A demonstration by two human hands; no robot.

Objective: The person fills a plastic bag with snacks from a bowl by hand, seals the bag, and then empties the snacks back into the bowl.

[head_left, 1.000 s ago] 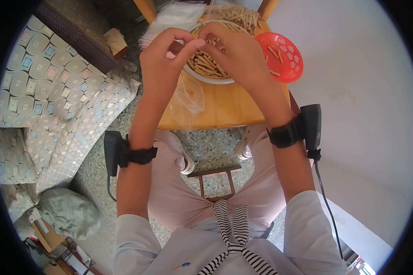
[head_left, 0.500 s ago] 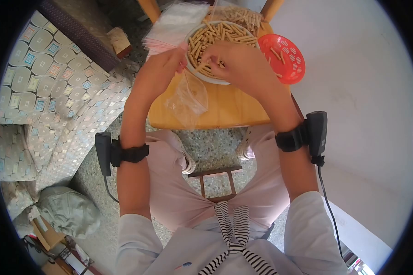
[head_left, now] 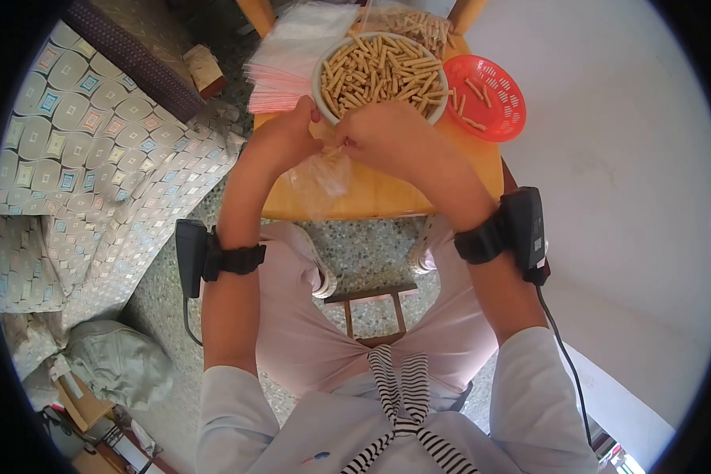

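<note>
A clear plastic bag hangs from my left hand, whose fingers are closed on its upper edge. My right hand is at the bag's mouth, its fingers pinched round a short tan stick, mostly hidden by the fingers. Just beyond both hands is a round pale bowl heaped with short tan sticks. Part of the bowl's near rim is behind my right hand.
Stacked clear bags with pink-striped edges lie left of the bowl. A filled bag of sticks rests behind it. To the right, a red plastic basket holds several sticks. All stand on a wooden chair seat, beside a white wall.
My right hand has moved from over the bowl toward me and left, to the bag's mouth. My left hand has lowered slightly with the bag, and more of the bowl shows.
</note>
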